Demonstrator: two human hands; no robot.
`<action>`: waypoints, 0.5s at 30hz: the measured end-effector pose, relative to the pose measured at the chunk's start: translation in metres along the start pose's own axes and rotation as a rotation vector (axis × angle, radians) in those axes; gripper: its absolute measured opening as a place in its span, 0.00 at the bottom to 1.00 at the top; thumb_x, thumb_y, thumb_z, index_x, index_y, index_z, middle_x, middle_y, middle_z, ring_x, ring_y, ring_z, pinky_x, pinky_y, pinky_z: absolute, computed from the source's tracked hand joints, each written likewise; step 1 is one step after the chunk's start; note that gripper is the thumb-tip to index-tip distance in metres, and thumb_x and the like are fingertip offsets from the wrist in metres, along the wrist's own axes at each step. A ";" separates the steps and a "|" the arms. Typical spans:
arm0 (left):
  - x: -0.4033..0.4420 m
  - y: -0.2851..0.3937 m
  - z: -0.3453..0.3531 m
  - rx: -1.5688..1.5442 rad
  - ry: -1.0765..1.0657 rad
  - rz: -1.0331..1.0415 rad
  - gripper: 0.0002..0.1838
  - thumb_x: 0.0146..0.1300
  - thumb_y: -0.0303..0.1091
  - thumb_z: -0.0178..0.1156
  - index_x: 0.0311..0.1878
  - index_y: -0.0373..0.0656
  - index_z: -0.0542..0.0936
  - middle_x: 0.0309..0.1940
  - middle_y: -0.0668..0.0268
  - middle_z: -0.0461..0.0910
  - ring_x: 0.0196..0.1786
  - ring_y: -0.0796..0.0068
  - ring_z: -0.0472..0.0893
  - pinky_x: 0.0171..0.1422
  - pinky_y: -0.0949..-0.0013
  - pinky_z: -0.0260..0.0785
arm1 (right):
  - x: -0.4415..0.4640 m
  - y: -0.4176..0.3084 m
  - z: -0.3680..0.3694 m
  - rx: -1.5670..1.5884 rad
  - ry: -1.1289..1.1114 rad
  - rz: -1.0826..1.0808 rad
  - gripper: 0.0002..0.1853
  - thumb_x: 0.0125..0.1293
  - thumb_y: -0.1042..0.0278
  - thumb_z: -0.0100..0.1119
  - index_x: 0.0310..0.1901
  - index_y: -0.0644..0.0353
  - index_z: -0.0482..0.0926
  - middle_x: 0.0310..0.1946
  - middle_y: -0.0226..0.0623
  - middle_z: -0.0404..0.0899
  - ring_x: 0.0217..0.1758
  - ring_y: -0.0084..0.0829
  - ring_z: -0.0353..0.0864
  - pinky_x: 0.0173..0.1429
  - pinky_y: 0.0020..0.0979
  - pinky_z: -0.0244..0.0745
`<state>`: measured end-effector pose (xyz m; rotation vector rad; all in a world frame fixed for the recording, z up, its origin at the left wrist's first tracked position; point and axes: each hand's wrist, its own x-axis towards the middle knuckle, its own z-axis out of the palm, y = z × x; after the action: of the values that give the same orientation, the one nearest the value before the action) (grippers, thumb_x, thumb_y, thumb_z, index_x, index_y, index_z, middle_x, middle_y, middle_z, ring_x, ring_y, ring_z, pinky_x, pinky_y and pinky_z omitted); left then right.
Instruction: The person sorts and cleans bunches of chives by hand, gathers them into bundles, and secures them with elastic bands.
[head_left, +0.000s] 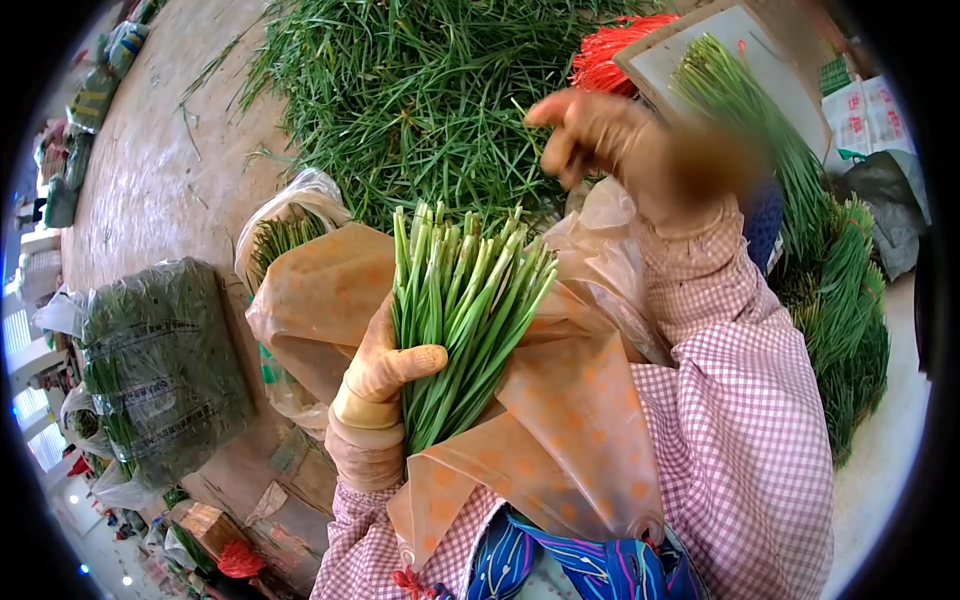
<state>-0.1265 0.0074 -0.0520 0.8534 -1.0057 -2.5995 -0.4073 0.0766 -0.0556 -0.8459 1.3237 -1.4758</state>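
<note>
My left grip [378, 380] clamps a gathered bundle [468, 315], I can't read my right grip [612, 138], and unbundled greens [410, 110] lie at twelve o'clock.

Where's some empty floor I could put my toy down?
The biggest bare patch is the brown floor left of the loose green pile, above the wrapped bundle; a few stray leaves lie near the pile. There's a pale strip right of the long green bundles. It's crowded around the tilted board.
</note>
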 end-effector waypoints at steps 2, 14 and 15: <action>-0.001 0.001 0.000 0.003 0.005 -0.007 0.55 0.41 0.39 0.78 0.71 0.33 0.57 0.64 0.57 0.70 0.65 0.65 0.71 0.71 0.63 0.59 | -0.008 0.001 0.009 -0.004 -0.341 0.275 0.19 0.66 0.51 0.61 0.44 0.61 0.81 0.27 0.27 0.81 0.25 0.18 0.76 0.31 0.21 0.72; -0.004 0.001 0.007 -0.029 0.029 -0.009 0.54 0.40 0.38 0.76 0.71 0.33 0.58 0.64 0.56 0.70 0.65 0.64 0.71 0.71 0.62 0.60 | -0.008 0.041 0.010 0.203 -0.321 0.096 0.12 0.67 0.60 0.61 0.34 0.61 0.82 0.25 0.29 0.79 0.28 0.20 0.78 0.37 0.24 0.76; -0.004 0.001 0.007 -0.044 0.024 -0.001 0.54 0.40 0.38 0.76 0.71 0.33 0.58 0.64 0.56 0.70 0.65 0.64 0.71 0.71 0.62 0.60 | -0.006 0.036 0.004 0.253 -0.349 0.090 0.12 0.69 0.61 0.58 0.34 0.61 0.81 0.28 0.31 0.80 0.32 0.22 0.79 0.43 0.26 0.77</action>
<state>-0.1279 0.0123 -0.0455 0.8731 -0.9379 -2.5958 -0.3950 0.0821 -0.0902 -0.8215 0.8848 -1.3203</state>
